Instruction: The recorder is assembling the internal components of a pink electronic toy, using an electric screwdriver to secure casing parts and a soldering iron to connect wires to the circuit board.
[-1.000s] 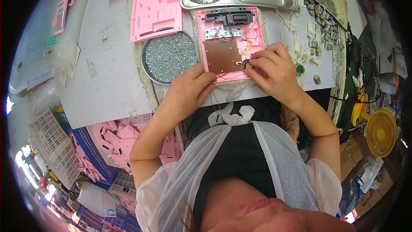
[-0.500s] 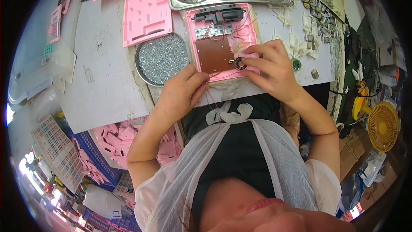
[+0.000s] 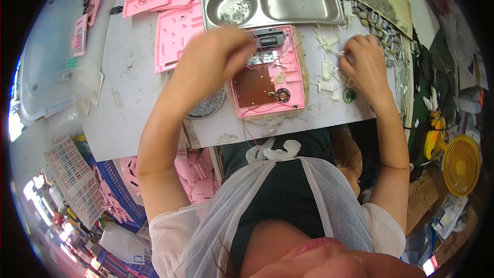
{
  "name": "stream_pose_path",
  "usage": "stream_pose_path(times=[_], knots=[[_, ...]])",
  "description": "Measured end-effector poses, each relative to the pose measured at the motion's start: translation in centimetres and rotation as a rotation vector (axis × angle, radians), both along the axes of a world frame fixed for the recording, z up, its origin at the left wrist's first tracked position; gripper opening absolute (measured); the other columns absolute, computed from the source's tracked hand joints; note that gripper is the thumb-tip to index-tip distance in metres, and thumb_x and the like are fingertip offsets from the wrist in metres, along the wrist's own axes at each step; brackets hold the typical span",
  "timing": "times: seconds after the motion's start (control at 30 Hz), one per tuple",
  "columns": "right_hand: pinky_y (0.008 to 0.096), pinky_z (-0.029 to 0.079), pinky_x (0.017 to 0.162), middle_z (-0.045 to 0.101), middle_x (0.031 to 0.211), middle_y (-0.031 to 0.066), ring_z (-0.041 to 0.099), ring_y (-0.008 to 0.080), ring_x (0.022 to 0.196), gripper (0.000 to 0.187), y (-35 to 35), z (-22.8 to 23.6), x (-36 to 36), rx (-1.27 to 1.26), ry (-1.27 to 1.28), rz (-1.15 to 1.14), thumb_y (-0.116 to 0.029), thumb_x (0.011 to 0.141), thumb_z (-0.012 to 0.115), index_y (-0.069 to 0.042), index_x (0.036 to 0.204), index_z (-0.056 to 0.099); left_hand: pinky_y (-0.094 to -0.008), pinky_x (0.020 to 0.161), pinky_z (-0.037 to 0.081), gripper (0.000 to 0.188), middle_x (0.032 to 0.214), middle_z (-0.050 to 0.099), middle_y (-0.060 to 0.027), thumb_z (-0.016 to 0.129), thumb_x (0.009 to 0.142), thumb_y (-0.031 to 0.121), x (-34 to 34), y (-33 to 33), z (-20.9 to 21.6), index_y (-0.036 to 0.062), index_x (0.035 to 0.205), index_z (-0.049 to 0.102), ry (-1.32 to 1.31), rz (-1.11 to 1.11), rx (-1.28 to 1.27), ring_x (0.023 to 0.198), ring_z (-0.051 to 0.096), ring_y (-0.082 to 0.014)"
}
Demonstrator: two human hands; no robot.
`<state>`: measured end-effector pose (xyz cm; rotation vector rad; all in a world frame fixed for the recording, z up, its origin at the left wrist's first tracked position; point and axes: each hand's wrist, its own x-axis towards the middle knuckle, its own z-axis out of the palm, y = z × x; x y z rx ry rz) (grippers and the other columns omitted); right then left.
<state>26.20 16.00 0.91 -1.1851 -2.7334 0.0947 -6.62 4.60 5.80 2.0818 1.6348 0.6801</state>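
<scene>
A pink plastic housing (image 3: 296, 72) lies on the table in front of me. In it sit a brown circuit board (image 3: 252, 86), a black part (image 3: 270, 40), a metal plate (image 3: 262, 57), a round black speaker (image 3: 283, 95) and thin red wires. My left hand (image 3: 218, 51), smeared by motion, hangs over the housing's upper left edge; its fingers cannot be read. Right of the housing, my right hand (image 3: 366, 67) is among small white plastic parts (image 3: 326, 70). Its thumb and fingers close together at the tips, and what they pinch is hidden.
Beyond the housing stands a steel compartment tray (image 3: 301, 22). A round dish of small screws (image 3: 208, 104) is partly under my left forearm. Pink panels (image 3: 170, 36) are stacked at the far left, small metal motors (image 3: 378, 25) at the far right. A yellow fan (image 3: 460, 164) stands right.
My left hand has left the housing's near edge and swung up and away. My right hand has let go of the speaker, now lying in the housing, and moved right to the white parts.
</scene>
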Motion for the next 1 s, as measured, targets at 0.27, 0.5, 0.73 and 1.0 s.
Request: stream_pose_path(times=[0.27, 0.5, 0.73, 1.0], knots=[[0.0283, 0.051, 0.075, 0.070, 0.096, 0.0105, 0.065, 0.0183, 0.081, 0.021, -0.3, 0.1, 4.3, -0.267, 0.597, -0.283, -0.012, 0.095, 0.066, 0.002, 0.111, 0.068, -0.0419, 0.077, 0.054, 0.016, 0.088, 0.072, -0.0150, 0.072, 0.083, 0.019, -4.3, 8.3, -3.5, 0.0048, 0.092, 0.073, 0.376, 0.093, -0.103, 0.086, 0.069, -0.0334], [0.0271, 0.049, 0.069, 0.071, 0.096, 0.0090, 0.061, 0.0135, 0.077, 0.021, -0.9, 0.6, 3.5, -0.316, 0.543, -0.251, -0.012, 0.096, 0.066, 0.000, 0.113, 0.070, -0.0450, 0.081, 0.056, 0.020, 0.101, 0.067, -0.0090, 0.073, 0.082, 0.019, -2.7, 8.7, -5.6, 0.0087, 0.099, 0.069, 0.579, 0.028, -0.077, 0.097, 0.067, -0.0316], [0.0262, 0.048, 0.066, 0.072, 0.094, 0.0083, 0.060, 0.0127, 0.073, 0.019, -1.2, 1.3, 2.9, -0.310, 0.582, -0.202, -0.011, 0.095, 0.066, 0.000, 0.110, 0.071, -0.0434, 0.086, 0.055, 0.032, 0.103, 0.067, -0.0129, 0.073, 0.083, 0.019, -2.6, 8.6, -6.5, 0.0073, 0.111, 0.065, 0.474, 0.075, 0.068, 0.101, 0.067, -0.0337], [0.0260, 0.048, 0.065, 0.072, 0.094, 0.0083, 0.062, 0.0126, 0.074, 0.018, -1.5, 1.7, 3.2, -0.302, 0.632, -0.200, -0.009, 0.094, 0.067, 0.000, 0.109, 0.071, -0.0383, 0.083, 0.056, 0.034, 0.099, 0.073, -0.0150, 0.076, 0.081, 0.016, -3.2, 10.7, -6.0, 0.0020, 0.111, 0.069, 0.182, 0.098, -0.158, 0.090, 0.071, -0.0287]])
